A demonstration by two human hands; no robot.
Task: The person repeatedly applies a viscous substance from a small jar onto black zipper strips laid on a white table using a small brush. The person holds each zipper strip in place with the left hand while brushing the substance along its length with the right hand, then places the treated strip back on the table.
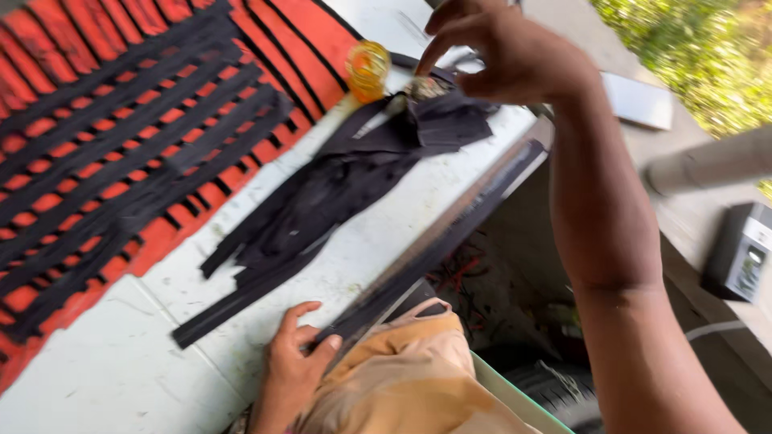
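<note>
- Head view: my left hand (293,354) lies flat at the near table (104,378) edge, fingers spread on a long dark strip (434,241), apparently pinning it.
- My right hand (503,52) reaches far, fingertips pinched narrow over the black scrap pile (346,185), beside an orange reel (367,71).
- A red-and-black woven mat (121,153) lies left.

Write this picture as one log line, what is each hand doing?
left hand: resting on long dark strip | right hand: above black strip pile, nothing visibly held | table: white
</note>
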